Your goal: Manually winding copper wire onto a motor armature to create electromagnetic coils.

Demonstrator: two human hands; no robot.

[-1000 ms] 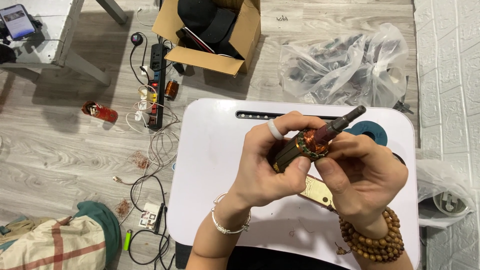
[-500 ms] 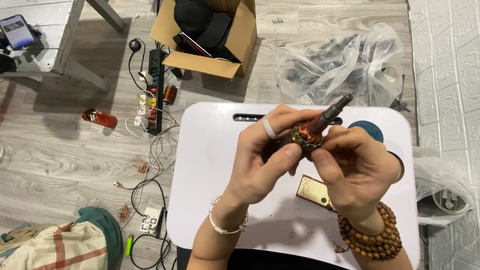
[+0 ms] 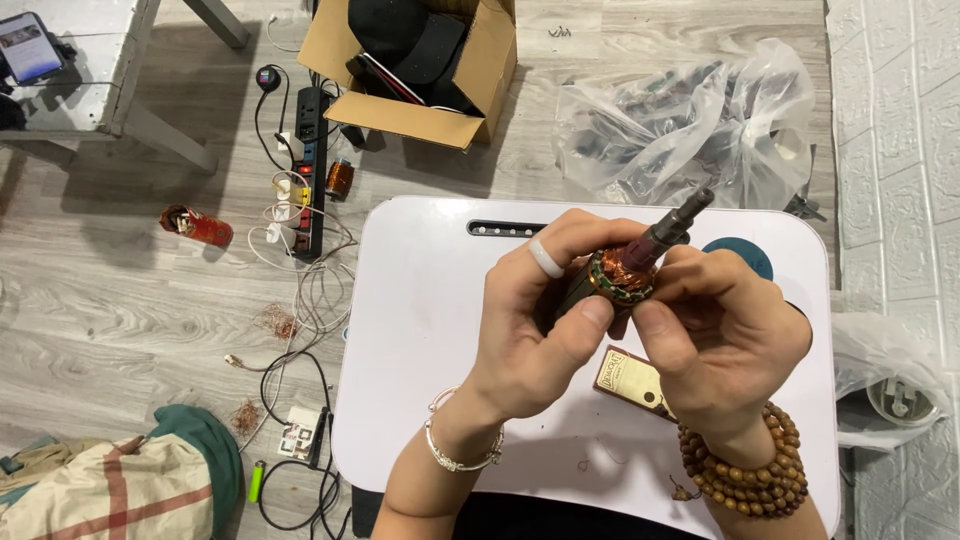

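Left hand (image 3: 535, 320) and right hand (image 3: 720, 340) both clamped on a motor armature (image 3: 625, 275) with copper windings at frame centre, shaft angled to upper right, above white lap table (image 3: 420, 330), brass lighter (image 3: 630, 382) just below, cardboard box (image 3: 420, 60) at top

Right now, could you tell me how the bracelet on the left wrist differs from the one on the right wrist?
The left-wrist bracelet is a thin silvery metal bangle, while the right-wrist bracelet is made of round brown wooden beads. The bangle is one slim loop; the beads wrap in several thick rows. Both sit just below hands holding the motor armature over the white table.
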